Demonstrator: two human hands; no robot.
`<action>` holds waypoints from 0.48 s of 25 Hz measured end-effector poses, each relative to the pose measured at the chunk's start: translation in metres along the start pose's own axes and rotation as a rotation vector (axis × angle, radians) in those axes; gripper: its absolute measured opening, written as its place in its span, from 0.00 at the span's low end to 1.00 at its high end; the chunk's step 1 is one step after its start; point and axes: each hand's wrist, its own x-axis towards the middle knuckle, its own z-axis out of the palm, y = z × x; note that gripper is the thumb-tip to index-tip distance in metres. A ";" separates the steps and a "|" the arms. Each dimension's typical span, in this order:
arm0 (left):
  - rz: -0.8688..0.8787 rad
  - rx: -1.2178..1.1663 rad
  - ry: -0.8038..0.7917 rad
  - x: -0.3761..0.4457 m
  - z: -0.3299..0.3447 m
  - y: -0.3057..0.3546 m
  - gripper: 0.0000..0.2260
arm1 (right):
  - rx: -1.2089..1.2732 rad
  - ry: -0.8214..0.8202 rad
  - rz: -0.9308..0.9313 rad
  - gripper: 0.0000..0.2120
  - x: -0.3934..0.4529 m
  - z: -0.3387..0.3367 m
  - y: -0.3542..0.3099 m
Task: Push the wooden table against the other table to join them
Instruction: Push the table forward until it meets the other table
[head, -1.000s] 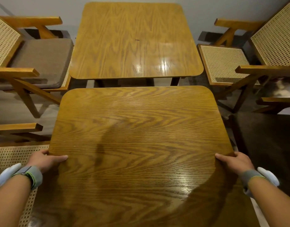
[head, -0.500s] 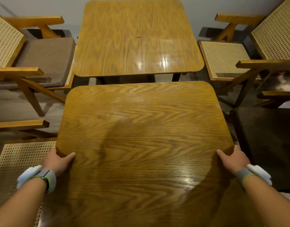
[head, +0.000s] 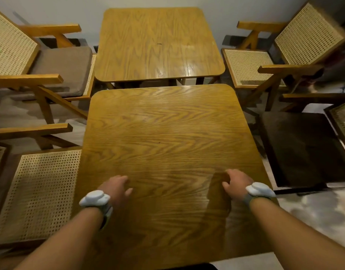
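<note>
Near table: wooden, narrow gap to far table.
Left hand: over near tabletop, fingers loosely spread, gripping nothing.
Right hand: same, fingers curled, contact unclear.

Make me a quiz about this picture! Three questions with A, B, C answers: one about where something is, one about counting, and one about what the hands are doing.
1. Where is the chair with the brown cushion?
A. Left of the far table
B. Right of the far table
C. On top of the near table

2. How many wooden tabletops show?
A. One
B. Two
C. Four

3. What are the two hands doing?
A. Holding a cup
B. Gripping a chair arm
C. Over the top of the near table, holding nothing

Answers:
1. A: the cushion lies on the chair seat just left of the far table.
2. B: only the far table and the near table show, with a narrow gap between them.
3. C: the left hand and right hand are over the wood, fingers loose, nothing in them.
</note>
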 end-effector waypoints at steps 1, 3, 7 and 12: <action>-0.005 -0.071 0.008 -0.015 0.012 0.011 0.16 | 0.042 -0.013 0.030 0.28 -0.012 0.002 0.000; -0.077 -0.259 0.019 -0.046 0.043 0.027 0.12 | 0.230 -0.051 0.119 0.22 -0.030 0.013 0.005; -0.356 -0.757 -0.164 -0.109 0.119 0.048 0.11 | 0.948 -0.227 0.338 0.09 -0.081 0.050 0.017; -0.863 -1.480 -0.215 -0.157 0.169 0.082 0.13 | 1.199 -0.384 0.568 0.14 -0.143 0.096 0.032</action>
